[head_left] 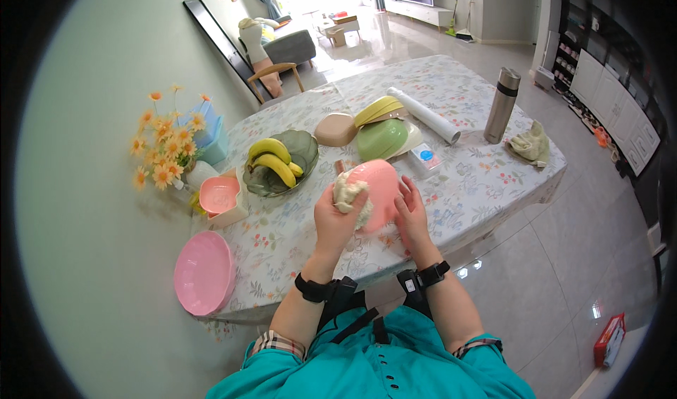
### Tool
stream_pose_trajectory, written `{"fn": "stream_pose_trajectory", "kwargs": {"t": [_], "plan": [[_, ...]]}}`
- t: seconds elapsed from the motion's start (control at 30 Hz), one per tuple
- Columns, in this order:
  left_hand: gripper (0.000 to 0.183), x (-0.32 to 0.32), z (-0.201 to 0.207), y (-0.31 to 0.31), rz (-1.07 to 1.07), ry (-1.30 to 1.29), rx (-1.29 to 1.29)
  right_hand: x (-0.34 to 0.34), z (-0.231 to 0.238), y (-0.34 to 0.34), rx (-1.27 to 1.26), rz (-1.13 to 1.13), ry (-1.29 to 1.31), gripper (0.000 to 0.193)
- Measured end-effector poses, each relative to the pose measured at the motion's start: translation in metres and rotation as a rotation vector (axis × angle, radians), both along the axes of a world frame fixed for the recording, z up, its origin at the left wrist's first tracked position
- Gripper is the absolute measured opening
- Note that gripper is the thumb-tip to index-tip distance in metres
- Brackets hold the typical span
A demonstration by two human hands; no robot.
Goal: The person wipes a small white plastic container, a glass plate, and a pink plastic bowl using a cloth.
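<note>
A pink oval plate point(381, 191) is raised in front of me, near the table's front edge. My left hand point(337, 216) is closed round a cream cloth point(350, 193), which lies bunched against the plate's left side. At the plate's right rim is my right hand point(413, 214), fingers stretched and apart; whether it touches the rim I cannot tell. Just beyond the plate lie a green bowl point(381, 140), a beige bowl point(336, 130) and a yellow dish point(379, 110). Next to them is a small white-and-blue packet point(425, 157).
Bananas point(271, 158) lie in a dark glass bowl point(307, 161) at left. Nearby are a pink square bowl point(219, 194), a pink basin point(204, 272) and orange flowers point(166, 149). A white roll point(427, 115), a steel flask point(502, 106) and a crumpled cloth point(529, 145) occupy the right side.
</note>
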State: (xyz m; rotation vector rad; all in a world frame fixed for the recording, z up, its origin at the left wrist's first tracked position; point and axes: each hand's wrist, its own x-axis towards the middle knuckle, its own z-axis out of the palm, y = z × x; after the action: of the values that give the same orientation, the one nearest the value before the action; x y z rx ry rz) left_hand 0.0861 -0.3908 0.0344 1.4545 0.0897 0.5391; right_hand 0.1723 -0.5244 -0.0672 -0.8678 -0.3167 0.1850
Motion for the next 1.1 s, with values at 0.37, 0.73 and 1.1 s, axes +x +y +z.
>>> {"fn": "stream_pose_trajectory", "kwargs": {"t": [0.37,0.73,1.1], "plan": [[0.031,-0.027,-0.054,-0.033,-0.105,-0.216,1.019,-0.003,0.002,-0.018,0.165,0.465,0.450,0.063],[0.054,0.025,-0.066,-0.013,0.013,-0.025,1.250,-0.008,0.018,-0.013,0.168,0.428,0.383,0.053],[0.047,-0.021,-0.049,-0.033,0.038,0.161,1.389,-0.005,0.005,-0.013,0.157,0.301,0.451,0.053]]}}
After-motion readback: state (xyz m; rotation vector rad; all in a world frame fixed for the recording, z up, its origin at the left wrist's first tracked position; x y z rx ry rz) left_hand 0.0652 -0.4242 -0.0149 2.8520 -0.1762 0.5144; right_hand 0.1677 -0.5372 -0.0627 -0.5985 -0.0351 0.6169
